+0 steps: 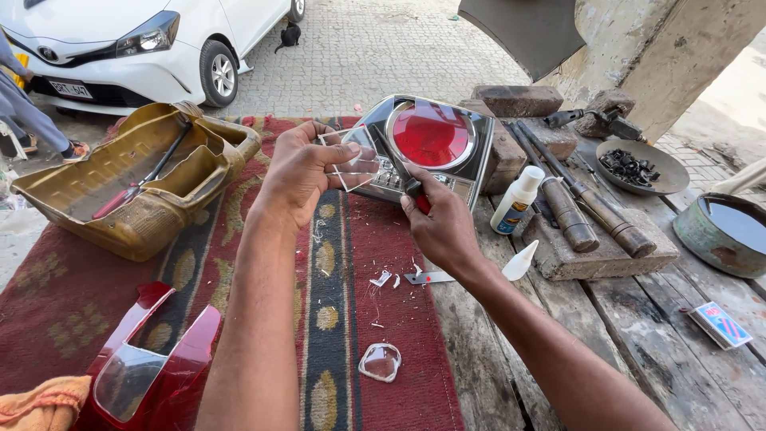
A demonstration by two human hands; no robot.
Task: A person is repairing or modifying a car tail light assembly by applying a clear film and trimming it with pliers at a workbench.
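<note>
Presently, left hand: I grip one clear plastic piece, jagged-edged, raised above the rug.
Right hand: clenched on one red-handled tool.
Tail lamp: one, red lens.

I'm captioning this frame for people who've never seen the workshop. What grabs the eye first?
The chrome tail-lamp housing with its round red lens, propped at the middle. Just before it, the left hand holds up a clear plastic piece, the right hand a red-handled tool. A golden tray sits far left.
</note>
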